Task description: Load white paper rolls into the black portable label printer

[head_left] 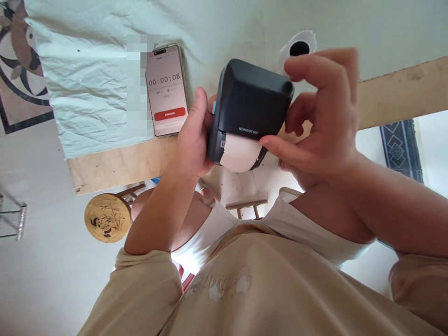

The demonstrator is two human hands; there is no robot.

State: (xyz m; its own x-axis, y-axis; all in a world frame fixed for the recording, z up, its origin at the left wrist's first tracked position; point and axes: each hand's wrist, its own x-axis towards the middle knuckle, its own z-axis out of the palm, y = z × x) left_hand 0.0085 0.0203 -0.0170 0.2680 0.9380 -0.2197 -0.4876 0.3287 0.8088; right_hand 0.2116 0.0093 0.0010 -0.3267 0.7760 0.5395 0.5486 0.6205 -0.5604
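A black label printer [257, 100] marked NIIMBOT is tilted up over the table's front edge. My left hand [196, 140] grips it along its left side, thumb up and the other fingers mostly hidden beneath. From its front slot a strip of white paper [241, 154] curls down, its side edge torn. My right hand [322, 112] is at the printer's right side with fingers apart and bent. Its thumb tip meets the paper's right corner by the slot; whether it presses there I cannot tell. The forefinger is raised over the printer's far right corner.
A phone [167, 93] showing a running timer lies left of the printer on the pale green cloth [91, 84]. Behind my right hand is a torn white paper piece around a black disc [299, 48]. The wooden table edge [122, 163] runs before me; a round stool [108, 218] stands lower left.
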